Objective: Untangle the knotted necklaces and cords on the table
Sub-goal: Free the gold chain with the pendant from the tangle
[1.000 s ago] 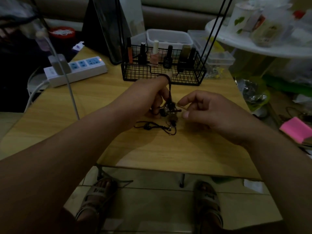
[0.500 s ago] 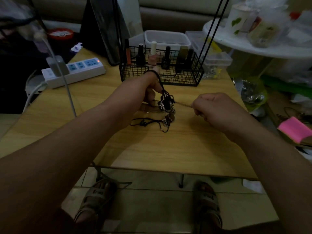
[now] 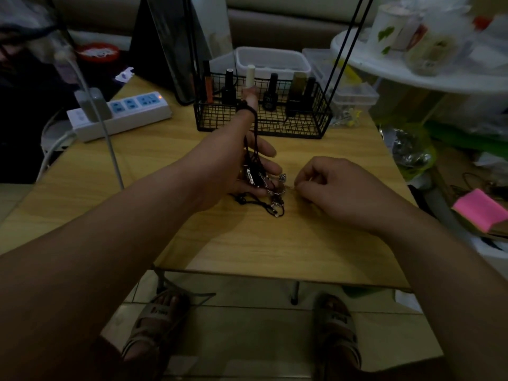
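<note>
"Pinching a thin chain (image 3: 289, 187), the fingers (image 3: 305, 185) of your right hand (image 3: 338, 188) are curled in tight, thumb against forefinger, just to the right of the tangle."

"Yes, and your left hand (image 3: 233, 166) is slack by contrast. Its forefinger (image 3: 250, 99) points straight up with a black cord (image 3: 255, 127) looped round it near the tip, and your other fingers lie out nearly straight, gripping nothing."

"From that loop the cord drops across your palm into the knot of necklaces (image 3: 264, 180), which rests against your left fingers. A small oblong pendant shows in the middle of it."

"The lower part of the knot trails off your hand onto the tabletop (image 3: 247, 243). Black cord ends and a bit of silver chain lie on the wood between your two hands, nearer the left one."

"The thin chain runs a short way from the knot to your right fingers. I cannot tell whether it is taut."

"Farther out, a wire basket (image 3: 264, 119) stands at the far side of the tabletop, right behind your raised forefinger, with nail polish bottles (image 3: 270, 92) upright in it."

"A power strip (image 3: 123, 116) lies at the far left corner, one small light glowing. A pink pad (image 3: 481, 210) sits off to the right, apart from the tabletop."
</note>
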Available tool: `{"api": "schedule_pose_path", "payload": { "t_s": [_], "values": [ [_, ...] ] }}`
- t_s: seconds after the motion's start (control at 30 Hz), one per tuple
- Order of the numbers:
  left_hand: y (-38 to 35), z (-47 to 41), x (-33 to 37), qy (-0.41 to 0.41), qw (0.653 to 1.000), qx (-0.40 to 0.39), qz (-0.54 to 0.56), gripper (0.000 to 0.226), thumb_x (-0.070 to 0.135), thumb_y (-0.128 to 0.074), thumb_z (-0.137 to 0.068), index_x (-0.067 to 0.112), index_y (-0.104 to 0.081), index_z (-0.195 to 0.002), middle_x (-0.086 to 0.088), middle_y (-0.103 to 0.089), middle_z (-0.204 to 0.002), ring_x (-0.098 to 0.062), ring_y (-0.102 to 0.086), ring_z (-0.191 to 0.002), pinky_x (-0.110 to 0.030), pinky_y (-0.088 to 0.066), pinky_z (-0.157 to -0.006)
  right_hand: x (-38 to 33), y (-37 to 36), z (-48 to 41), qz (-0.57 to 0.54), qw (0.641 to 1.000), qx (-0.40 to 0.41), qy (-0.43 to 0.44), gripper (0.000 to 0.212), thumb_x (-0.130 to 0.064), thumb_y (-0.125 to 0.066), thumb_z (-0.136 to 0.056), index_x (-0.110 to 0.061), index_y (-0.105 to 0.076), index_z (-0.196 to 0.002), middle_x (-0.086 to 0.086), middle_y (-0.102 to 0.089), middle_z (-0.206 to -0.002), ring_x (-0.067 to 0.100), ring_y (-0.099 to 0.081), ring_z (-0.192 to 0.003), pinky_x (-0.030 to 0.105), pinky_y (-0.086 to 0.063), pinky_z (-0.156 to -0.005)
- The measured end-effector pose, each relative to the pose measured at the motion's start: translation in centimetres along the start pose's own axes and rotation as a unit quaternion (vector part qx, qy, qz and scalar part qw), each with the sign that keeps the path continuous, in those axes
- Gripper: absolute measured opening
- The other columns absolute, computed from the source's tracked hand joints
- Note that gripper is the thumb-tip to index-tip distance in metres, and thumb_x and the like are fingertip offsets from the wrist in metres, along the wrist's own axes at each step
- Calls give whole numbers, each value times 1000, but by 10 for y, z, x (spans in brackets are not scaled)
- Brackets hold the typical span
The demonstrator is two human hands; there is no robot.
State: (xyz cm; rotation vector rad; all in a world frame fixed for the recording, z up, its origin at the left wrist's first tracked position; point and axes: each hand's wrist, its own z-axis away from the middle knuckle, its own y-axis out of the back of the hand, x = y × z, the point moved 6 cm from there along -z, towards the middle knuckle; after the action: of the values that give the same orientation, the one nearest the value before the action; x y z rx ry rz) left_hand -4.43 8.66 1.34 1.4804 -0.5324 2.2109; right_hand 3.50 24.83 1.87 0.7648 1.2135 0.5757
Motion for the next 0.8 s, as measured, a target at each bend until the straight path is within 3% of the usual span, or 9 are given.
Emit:
{"api": "schedule_pose_path", "payload": {
  "t_s": [0.13,0.23,0.3,0.4,0.67,0.8],
  "values": [
    [1,-2,0,-4,999,-6,-37,80,79,-40,-95,7,-65,-120,-19,-77,-103,-29,-76,-84,-42,-61,-73,-4,-2,-1,-27,1000,-5,5,21,-28,-66,-94,-32,-64,-115,-6,-70,-95,14,-68,-85,33,-52,-72],
    [-1,-2,1,-6,998,-19,-52,80,82,-43,-92,10,-66,-119,-14,-74,-95,-26,-70,-76,-37,-55,-63,-7,-4,0,-71,997,-27,10,28,-25,-69,-93,-32,-62,-120,-6,-72,-99,13,-71,-83,38,-59,-78],
    [-1,-1,3,-15,998,-18,-58,82,84,-43,-90,12,-68,-118,-11,-72,-89,-23,-64,-67,-34,-51,-58,-9,-5,0,-65,997,-44,15,31,-24,-71,-92,-32,-63,-120,-5,-73,-99,11,-70,-80,35,-58,-74],
    [-1,-1,7,-33,997,-19,-72,84,86,-40,-90,13,-71,-116,-9,-70,-85,-21,-58,-64,-34,-46,-60,-11,-7,-2,-56,997,-52,22,25,-26,-76,-89,-30,-67,-112,-3,-73,-91,9,-69,-73,29,-50,-66],
    [-6,-3,12,-57,997,-28,-51,81,84,-37,-93,13,-73,-112,-9,-69,-85,-22,-57,-64,-36,-45,-60,-17,-10,-2,-74,994,-72,45,21,-39,-83,-84,-23,-73,-93,-6,-65,-66,5,-59,-60,31,-46,-61],
    [-8,-2,14,-67,996,-33,-48,80,82,-35,-94,13,-71,-115,-10,-69,-88,-22,-58,-66,-34,-46,-58,-19,-14,1,-102,989,-97,49,22,-35,-82,-86,-14,-75,-88,2,-69,-71,8,-60,-63,30,-47,-63]
  ]
}}
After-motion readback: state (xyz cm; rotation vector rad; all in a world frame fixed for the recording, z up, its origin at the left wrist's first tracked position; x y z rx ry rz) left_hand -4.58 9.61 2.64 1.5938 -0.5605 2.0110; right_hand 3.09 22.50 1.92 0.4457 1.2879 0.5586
